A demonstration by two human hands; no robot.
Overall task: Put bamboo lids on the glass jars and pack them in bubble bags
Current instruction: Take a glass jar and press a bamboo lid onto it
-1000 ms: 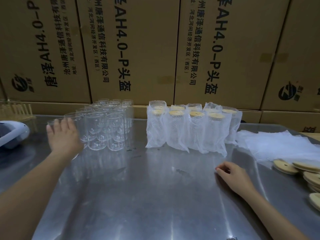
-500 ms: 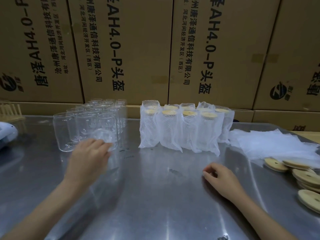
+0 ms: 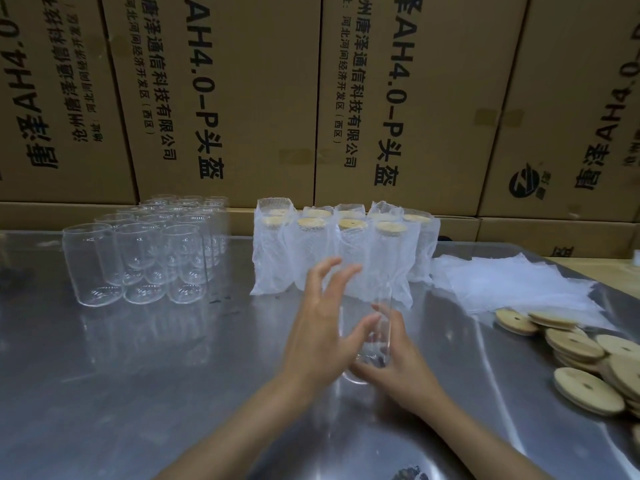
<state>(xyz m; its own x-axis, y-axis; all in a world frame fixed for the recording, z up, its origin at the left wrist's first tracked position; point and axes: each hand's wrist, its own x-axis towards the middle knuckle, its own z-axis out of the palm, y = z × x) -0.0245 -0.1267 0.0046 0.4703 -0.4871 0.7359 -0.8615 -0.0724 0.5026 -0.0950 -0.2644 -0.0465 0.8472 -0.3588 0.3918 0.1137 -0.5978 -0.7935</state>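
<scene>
Both hands met at a single glass jar point(image 3: 367, 336) standing at the centre of the steel table point(image 3: 173, 393), and the bare metal from six round to nine o'clock of it lay open for a hand to pass. At ten o'clock the cluster of empty jars point(image 3: 149, 251) blocked the far left, and at twelve the row of bagged jars point(image 3: 343, 251) stood just behind the fingertips (a gap of bare table lay between the two groups). From two to four o'clock the flat bubble bags point(image 3: 519, 285) and the heap of bamboo lids point(image 3: 588, 358) filled the right side, and the cardboard boxes point(image 3: 398, 98) walled off everything beyond the far edge.
</scene>
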